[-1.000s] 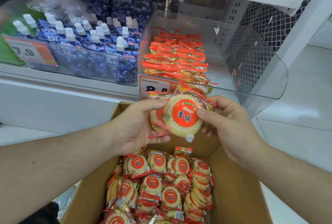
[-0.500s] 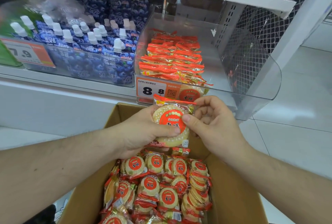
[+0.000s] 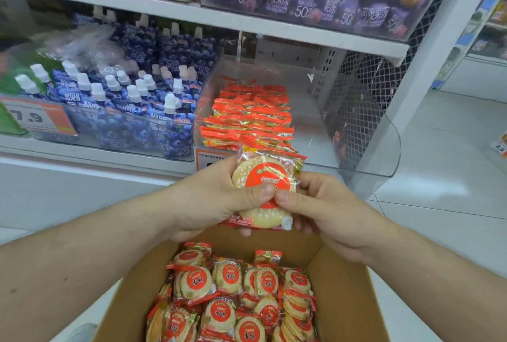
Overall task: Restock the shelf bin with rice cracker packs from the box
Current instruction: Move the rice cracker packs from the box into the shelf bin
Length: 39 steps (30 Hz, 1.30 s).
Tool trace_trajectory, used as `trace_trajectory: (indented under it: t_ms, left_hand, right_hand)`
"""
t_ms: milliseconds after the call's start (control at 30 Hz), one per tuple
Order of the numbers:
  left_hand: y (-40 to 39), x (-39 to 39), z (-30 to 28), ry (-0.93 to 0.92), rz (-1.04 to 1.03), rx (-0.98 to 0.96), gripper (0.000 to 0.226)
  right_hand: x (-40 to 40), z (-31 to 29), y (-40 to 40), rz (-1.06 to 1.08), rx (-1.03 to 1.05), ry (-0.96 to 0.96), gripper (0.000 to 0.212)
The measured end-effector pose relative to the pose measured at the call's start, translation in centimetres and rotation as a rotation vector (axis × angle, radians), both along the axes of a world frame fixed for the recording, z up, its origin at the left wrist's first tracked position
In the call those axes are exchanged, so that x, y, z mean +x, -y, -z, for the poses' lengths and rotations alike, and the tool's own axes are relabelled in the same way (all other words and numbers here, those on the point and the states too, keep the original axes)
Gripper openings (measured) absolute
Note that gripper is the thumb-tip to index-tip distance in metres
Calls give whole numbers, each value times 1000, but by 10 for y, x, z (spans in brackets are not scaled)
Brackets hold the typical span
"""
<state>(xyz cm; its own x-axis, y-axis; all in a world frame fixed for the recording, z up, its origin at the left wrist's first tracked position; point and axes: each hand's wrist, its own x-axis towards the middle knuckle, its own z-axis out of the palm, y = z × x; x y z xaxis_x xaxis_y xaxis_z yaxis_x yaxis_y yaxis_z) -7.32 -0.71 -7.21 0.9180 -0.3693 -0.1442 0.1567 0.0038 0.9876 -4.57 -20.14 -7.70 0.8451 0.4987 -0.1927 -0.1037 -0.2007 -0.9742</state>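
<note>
Both hands, left hand (image 3: pixel 216 199) and right hand (image 3: pixel 323 210), pinch a clear-wrapped round rice cracker pack (image 3: pixel 264 185) (thumbs meeting on its red label) between brown cardboard box (image 3: pixel 343 295) and clear plastic shelf bin (image 3: pixel 356 133).

A round rice cracker pack in clear red-printed wrapping (image 3: pixel 264 190) is held between the left hand (image 3: pixel 216 199) and the right hand (image 3: pixel 326 212), above the far edge of the open brown cardboard box (image 3: pixel 345 300). More packs are stacked inside the box. Behind the held pack, the clear plastic shelf bin (image 3: pixel 378 149) is set on the shelf, with packs filed in its left half. To the bin's left, blue spouted jelly pouches (image 3: pixel 131 100) are ranged.
</note>
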Motion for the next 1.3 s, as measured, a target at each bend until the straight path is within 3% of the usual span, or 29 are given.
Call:
trace_trajectory:
  t_ms: [100,167,300,367,500,633,800,900,1100,1233,1300]
  left_hand:
    - [9,12,-22,112,-84,95,60]
    - [12,30,-34,284,-243,233,57]
    - [9,69,-36,756,-506,711,41]
    - [7,82,-26,817,-517,891,45]
    - [10,100,-8,784,-397,1196,65]
    - [3,114,2,630,-277,1360,78]
    - [5,117,3,474,-139,1377,71]
    - [4,119,5,457,-133,1375,70]
    - [3,119,7,460,-139,1384,70]
    - [5,118,7,443,-127,1397,71]
    - [5,118,7,437,-124,1406,71]
  right_hand:
    - [9,-24,6,52,83,-30,20]
    - [22,-40,13,150,148,-15,16]
    - [70,-56,26,405,108,122,15]
    - [100,-57,28,506,17,214,12]
    - [165,-45,26,635,-151,290,15]
    - [224,-21,24,651,-404,260,23]
    - [267,7,19,592,-500,209,19]
    - [277,26,7,598,-527,219,11]
    - [294,44,-2,745,-589,236,26]
    - [288,43,-9,729,-637,285,12]
    - [286,43,-11,695,-623,257,15]
